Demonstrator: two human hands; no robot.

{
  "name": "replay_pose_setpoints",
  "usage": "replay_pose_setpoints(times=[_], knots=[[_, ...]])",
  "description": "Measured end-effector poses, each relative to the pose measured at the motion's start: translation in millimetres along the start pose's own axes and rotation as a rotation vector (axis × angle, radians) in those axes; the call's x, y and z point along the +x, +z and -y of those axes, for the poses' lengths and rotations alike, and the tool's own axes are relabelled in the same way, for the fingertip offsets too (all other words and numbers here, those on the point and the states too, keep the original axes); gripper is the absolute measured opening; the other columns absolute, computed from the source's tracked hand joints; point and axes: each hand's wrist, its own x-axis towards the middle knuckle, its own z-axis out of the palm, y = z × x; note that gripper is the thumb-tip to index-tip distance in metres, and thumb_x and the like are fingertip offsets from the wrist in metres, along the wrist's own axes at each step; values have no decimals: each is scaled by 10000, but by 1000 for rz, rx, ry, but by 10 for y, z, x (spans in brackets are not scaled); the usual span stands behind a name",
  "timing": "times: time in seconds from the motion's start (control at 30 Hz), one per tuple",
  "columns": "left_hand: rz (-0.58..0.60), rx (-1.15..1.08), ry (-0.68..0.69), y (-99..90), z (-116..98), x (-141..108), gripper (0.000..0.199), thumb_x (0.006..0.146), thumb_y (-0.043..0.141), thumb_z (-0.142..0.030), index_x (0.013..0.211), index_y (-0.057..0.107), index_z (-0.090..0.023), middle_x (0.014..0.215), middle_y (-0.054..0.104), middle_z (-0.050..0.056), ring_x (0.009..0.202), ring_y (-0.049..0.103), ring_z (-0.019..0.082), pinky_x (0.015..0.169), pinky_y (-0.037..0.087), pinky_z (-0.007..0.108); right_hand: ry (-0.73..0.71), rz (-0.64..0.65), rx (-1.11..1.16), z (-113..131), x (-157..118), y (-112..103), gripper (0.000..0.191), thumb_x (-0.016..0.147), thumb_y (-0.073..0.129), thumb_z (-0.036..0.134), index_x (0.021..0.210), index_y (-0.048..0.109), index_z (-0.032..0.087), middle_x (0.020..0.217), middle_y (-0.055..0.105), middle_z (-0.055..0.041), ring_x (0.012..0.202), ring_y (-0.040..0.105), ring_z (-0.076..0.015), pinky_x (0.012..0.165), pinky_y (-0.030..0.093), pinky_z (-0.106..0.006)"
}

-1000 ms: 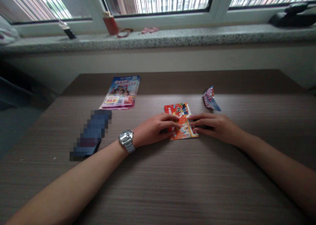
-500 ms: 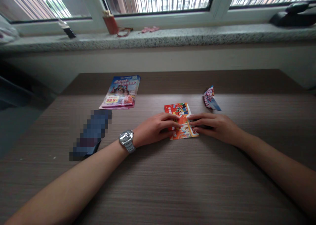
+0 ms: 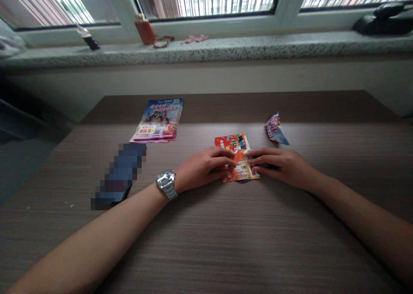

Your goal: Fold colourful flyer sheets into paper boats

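Observation:
A folded paper flyer (image 3: 239, 156), red and orange with printed cartoon figures, lies on the table between my hands. My left hand (image 3: 206, 167), with a silver watch (image 3: 167, 183) on the wrist, has its curved fingers over the flyer's left part. From the other side, my right hand (image 3: 284, 165) grips the right edge with its fingertips. Both thumbs are hidden. The flyer's near edge bows slightly off the table, with a shadow under it. Beyond my right hand stands a small folded paper piece (image 3: 275, 130), blue and pink.
A stack of printed flyers (image 3: 159, 120) lies at the back left of the brown table (image 3: 226, 242). Nearer me is a dark, pixelated flat object (image 3: 121, 173). The stone windowsill (image 3: 241, 49) behind bears a reddish-brown container (image 3: 145, 32), a pink item (image 3: 196, 38) and a black object (image 3: 383, 21).
The flyer's near edge has lifted a little into a bow. Both hands stay in nearly the same place.

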Motion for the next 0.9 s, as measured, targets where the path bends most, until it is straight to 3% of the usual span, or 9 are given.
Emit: replay_pose_setpoints(times=[0.9], knots=[[50,44,4,-41,-18,8,370,961,623,-243,1331,625,-236,1403,574,122,1244,588,243,1060,495,423,25,9,28,-23,25,4,163,954,624,245,1055,752,227,1235,730,-73,1081,714,-212,944,571,-322]])
